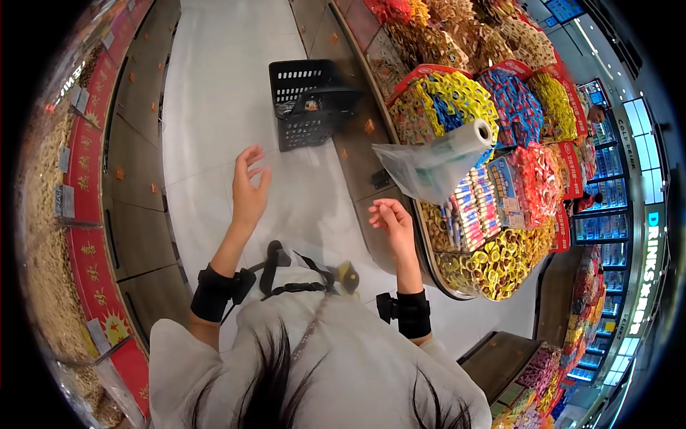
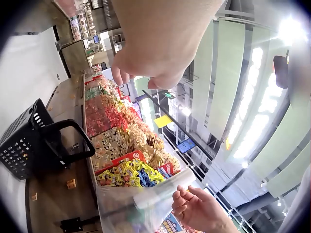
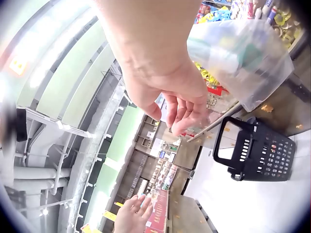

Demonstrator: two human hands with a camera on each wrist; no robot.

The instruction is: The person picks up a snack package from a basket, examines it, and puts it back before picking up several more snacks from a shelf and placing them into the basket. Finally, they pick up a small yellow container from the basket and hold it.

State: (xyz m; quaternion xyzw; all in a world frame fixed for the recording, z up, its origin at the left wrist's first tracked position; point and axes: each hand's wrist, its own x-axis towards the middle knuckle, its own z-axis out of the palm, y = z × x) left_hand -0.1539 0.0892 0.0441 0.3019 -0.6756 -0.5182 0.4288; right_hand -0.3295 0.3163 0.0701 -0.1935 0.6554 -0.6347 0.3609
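"Where are the hands hovering?"

"The left hand (image 1: 249, 191) is hanging over the aisle floor (image 1: 207, 107), its fingers bending softly and standing slightly apart. The right hand (image 1: 396, 227) is hovering to its right, just beside the aisle-side edge of the surface (image 1: 426, 259). Its fingers are curling loosely."

"Is that thumb touching a finger?"

"In the head view it's lying across the index finger; I can't tell whether they're touching."

"And what's sitting nearest that hand?"

"The roll (image 1: 464, 145). It's leaning above that same edge, and its clear bag (image 1: 411, 171) is drooping out past the edge, near the right hand but apart from it."

"What's lying around the roll?"

"Yellow candy (image 1: 468, 96) is piling up on its far side, striped sticks (image 1: 475, 207) are lying on the near side, and gold candy (image 1: 500, 268) is filling the rounded near corner."

"Where's the basket (image 1: 307, 136) standing?"

"It's standing on the floor, beside the surface's wooden side, beyond both hands. Something small (image 1: 311, 105) is showing inside, but I can't tell what. Its handle is blurring in the head view."

"And the wrists?"

"Both are wearing black bands (image 1: 213, 293)."
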